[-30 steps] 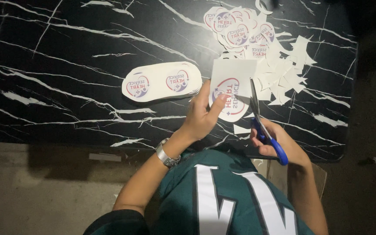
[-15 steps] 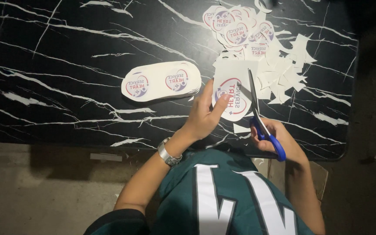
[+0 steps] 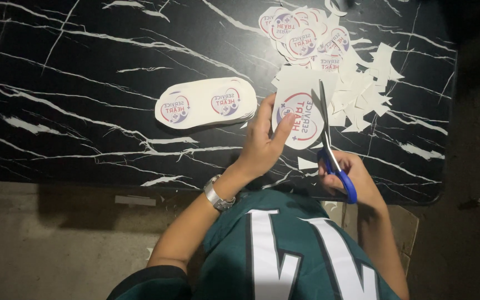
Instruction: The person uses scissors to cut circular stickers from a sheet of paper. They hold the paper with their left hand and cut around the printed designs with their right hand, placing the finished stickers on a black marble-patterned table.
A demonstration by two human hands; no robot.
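The left hand [image 3: 263, 139] pinches a white round sticker sheet [image 3: 301, 108] at table centre. The right hand [image 3: 346, 175] grips blue-handled scissors [image 3: 331, 147], blades cutting its right edge. Paper scraps [image 3: 365, 89] lie at two o'clock, partly hiding a pile of cut stickers [image 3: 301, 33].

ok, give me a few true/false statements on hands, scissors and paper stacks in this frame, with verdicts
1. The right hand holds blue-handled scissors. True.
2. The left hand holds a printed paper piece against the blades. True.
3. The scissors lie flat on the table, untouched. False: the right hand grips them, blades at the paper.
4. A stack of uncut oval sheets lies left of the left hand. True.
5. The table is plain white. False: black with white veins.
6. The wristwatch is on the right wrist. False: left wrist.
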